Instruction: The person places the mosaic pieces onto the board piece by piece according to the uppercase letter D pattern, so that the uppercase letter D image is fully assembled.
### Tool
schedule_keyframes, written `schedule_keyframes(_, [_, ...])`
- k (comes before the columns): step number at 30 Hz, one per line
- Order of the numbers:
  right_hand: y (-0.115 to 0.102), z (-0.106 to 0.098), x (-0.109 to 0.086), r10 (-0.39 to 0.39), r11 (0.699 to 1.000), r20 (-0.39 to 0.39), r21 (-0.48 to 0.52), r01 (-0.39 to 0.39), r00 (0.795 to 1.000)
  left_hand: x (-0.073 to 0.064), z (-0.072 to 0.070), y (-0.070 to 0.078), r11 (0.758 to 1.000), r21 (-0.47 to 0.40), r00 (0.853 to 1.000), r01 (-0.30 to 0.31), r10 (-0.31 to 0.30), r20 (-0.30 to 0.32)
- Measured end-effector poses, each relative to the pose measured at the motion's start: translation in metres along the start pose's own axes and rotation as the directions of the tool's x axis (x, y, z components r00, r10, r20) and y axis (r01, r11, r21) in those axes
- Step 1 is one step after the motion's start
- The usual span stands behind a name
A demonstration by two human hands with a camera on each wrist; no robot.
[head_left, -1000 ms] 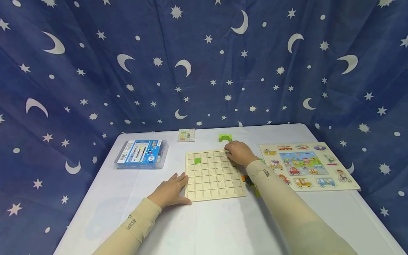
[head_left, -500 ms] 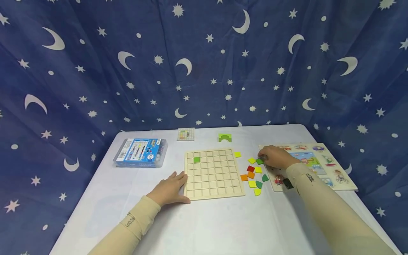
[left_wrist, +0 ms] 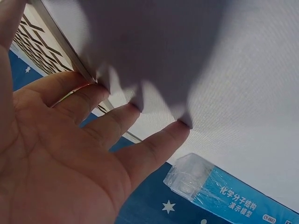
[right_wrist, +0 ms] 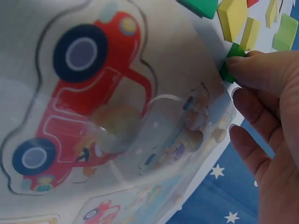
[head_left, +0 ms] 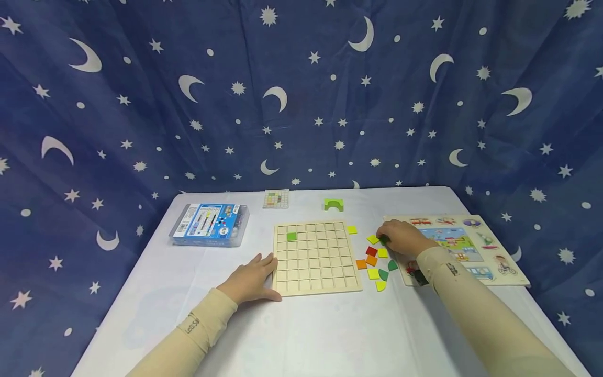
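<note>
As the head view is read like a clock face centred on the pale wooden grid board (head_left: 316,262), the person's left hand (head_left: 249,280) lies between eight and nine o'clock, fingers extended and gripping nothing, fingertips at the board's left rim. The right hand (head_left: 402,238), between two and three o'clock, pinches a dark green flat tile (right_wrist: 227,72) between thumb and forefinger, close beside the cream puzzle board with vehicle pictures (head_left: 490,255) at three o'clock. Yellow, orange, red and green loose tiles (head_left: 371,260) lie between the two boards. One bright green square tile (head_left: 292,236) sits in a cell toward ten o'clock. On the white tablecloth (head_left: 301,335) stand a blue-labelled clear plastic box (head_left: 207,228) between nine and ten, a small square grid-printed card (head_left: 276,199) near eleven and a light green arch-shaped block (head_left: 334,202) between twelve and one.
</note>
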State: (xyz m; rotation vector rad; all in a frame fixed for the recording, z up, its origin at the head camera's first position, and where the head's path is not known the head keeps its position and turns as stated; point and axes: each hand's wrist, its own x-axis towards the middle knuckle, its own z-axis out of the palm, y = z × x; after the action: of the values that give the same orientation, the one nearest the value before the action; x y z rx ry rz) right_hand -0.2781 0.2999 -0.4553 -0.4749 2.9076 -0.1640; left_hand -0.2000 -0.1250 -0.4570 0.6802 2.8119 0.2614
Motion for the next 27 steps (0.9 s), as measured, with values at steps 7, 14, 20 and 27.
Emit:
schedule_keyframes(7, [-0.0004, 0.0025, -0.0014, -0.005, 1.0, -0.011, -0.028, 0.005, 1.0, 0.0011, -0.0014, 0.0, 1.0, 0.006, 1.0, 0.005, -0.005, 0.01])
schedule_keyframes(14, [0.0008, 0.0034, -0.0017, 0.0, 1.0, -0.002, -0.027, 0.0, 1.0, 0.002, -0.0006, -0.0002, 1.0, -0.003, 1.0, 0.006, -0.006, 0.019])
schedule_keyframes(20, [0.0044, 0.0053, -0.0009, -0.028, 0.999, -0.022, -0.027, 0.027, 0.999, 0.0023, -0.0011, -0.0004, 1.0, 0.01, 1.0, -0.001, 0.001, 0.019])
schedule_keyframes(27, [0.0052, 0.0064, -0.0007, -0.028, 0.999, -0.024, -0.028, 0.028, 0.999, 0.0023, -0.0043, 0.0012, 1.0, 0.015, 0.999, -0.014, 0.014, 0.033])
